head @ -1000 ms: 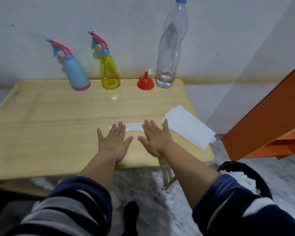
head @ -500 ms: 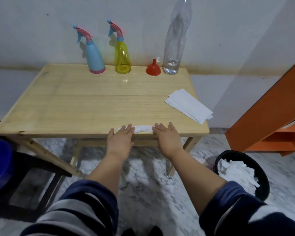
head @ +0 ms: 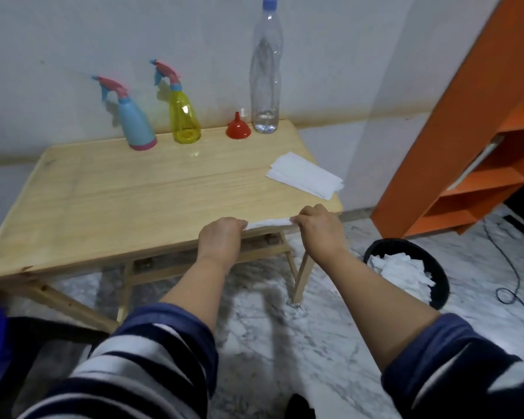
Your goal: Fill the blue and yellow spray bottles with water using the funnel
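The blue spray bottle (head: pixel 136 125) and the yellow spray bottle (head: pixel 183 116) stand with their pink spray heads on at the back of the wooden table (head: pixel 118 195), by the wall. A red funnel (head: pixel 238 128) lies mouth down beside them. To its right a tall clear water bottle (head: pixel 265 68) with a blue cap holds a little water at the bottom. At the table's front edge my left hand (head: pixel 221 237) and my right hand (head: pixel 318 226) each pinch one end of a folded white tissue (head: pixel 268 223).
A stack of white tissues (head: pixel 304 174) lies near the table's right edge. A black bin (head: pixel 406 272) with crumpled tissues stands on the marble floor to the right. An orange shelf unit (head: pixel 478 131) rises at the far right. A cable (head: pixel 508 267) runs on the floor.
Both hands slid the tissue back from mid-table to the front edge, and their fingers have curled from flat to pinching its ends. My view pulled back from the table.
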Demonstrator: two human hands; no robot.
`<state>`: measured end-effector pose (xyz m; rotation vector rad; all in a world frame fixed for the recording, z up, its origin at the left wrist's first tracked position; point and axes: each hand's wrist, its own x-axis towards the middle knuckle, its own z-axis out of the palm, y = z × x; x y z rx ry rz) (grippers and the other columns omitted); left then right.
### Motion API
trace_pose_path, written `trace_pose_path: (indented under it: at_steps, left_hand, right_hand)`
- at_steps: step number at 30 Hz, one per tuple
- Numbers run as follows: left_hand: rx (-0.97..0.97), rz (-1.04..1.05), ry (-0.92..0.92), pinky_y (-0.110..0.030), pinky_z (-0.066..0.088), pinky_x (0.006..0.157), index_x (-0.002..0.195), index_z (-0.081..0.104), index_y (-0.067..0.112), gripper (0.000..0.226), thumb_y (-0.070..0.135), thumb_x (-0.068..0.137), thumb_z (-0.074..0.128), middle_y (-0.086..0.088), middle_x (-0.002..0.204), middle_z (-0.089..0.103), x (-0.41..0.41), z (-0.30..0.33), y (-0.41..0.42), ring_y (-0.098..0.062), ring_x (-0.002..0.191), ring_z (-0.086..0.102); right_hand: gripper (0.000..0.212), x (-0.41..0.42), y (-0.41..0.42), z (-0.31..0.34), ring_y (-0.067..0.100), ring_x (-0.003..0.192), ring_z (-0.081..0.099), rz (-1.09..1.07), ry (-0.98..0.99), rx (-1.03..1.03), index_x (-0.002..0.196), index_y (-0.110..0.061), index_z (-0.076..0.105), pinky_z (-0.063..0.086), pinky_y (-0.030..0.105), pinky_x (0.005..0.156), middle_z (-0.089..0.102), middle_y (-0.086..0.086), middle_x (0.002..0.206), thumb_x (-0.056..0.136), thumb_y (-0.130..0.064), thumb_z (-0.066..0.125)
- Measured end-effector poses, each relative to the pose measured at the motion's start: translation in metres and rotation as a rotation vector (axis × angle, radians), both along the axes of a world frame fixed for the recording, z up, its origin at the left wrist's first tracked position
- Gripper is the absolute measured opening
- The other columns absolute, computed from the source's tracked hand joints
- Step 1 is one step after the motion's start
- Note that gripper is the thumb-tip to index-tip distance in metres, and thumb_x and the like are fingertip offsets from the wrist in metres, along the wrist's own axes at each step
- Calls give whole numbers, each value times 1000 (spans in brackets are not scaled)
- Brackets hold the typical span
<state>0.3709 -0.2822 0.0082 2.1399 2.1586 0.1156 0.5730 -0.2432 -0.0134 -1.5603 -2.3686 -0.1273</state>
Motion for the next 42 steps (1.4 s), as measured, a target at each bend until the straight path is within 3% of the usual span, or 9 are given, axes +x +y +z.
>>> trace_pose_path:
  at_steps: [6,10,18,23,27,30,32,37,42]
  left_hand:
    - [145,-199,-34,-28,35,60,118,63,35,43,4,91,48,1,104,67,84,18,34,-26,93,63]
    - [182,-290,-92,-28,28,58,101,64,25,27,10,93,43,-3,98,66,149,20,60,-29,93,61]
    - [160,-486,-158,-36,48,71,118,63,32,33,14,95,46,-3,103,69,293,-33,132,-30,96,65]
    - [-40,-505,-138,-32,42,63,111,65,26,28,15,94,47,-4,100,69,385,-88,183,-29,91,65]
    - [33,-525,-187,-31,53,70,112,69,26,27,21,86,65,-2,104,70,437,-139,215,-23,91,66]
    - [-297,-549,-160,-40,37,108,147,35,25,50,24,99,46,2,149,42,461,-178,229,-22,134,43]
    - [-391,-573,-73,-45,24,117,152,22,26,58,22,99,44,3,158,25,465,-201,236,-22,142,31]
    - [-576,-548,-10,-48,18,117,153,16,29,64,15,98,46,4,161,16,458,-233,238,-24,144,26]
    - [-618,-525,-47,-44,40,104,151,23,28,61,18,97,49,5,157,25,447,-226,238,-23,139,34]
  right_hand:
    - [36,81,-2,24,30,98,56,-225,39,38,112,-15,71,38,32,65,68,4,105,84,4,58]
    - [34,142,5,27,30,95,56,-342,52,94,110,-13,72,33,30,60,68,5,102,83,5,59]
    - [29,277,40,-9,35,89,56,-530,80,34,103,-11,75,47,39,59,68,8,94,82,3,61]
    - [29,356,73,-69,34,93,58,-636,92,-83,105,-12,75,50,42,63,70,8,98,84,0,58]
    - [30,404,101,-121,33,97,57,-694,130,-179,109,-13,73,51,40,68,69,7,104,88,-1,55]
    - [39,429,112,-162,30,119,50,-726,120,-361,125,-19,64,48,42,91,61,6,129,91,-4,51]
    - [47,437,109,-187,27,131,43,-754,135,-527,133,-22,57,39,42,105,50,6,143,90,-3,51]
    - [43,435,94,-214,22,137,37,-783,181,-762,136,-24,53,32,35,112,41,2,150,97,-11,44]
    - [41,431,103,-206,20,138,36,-741,195,-717,134,-23,55,29,31,110,43,2,149,96,-12,45]
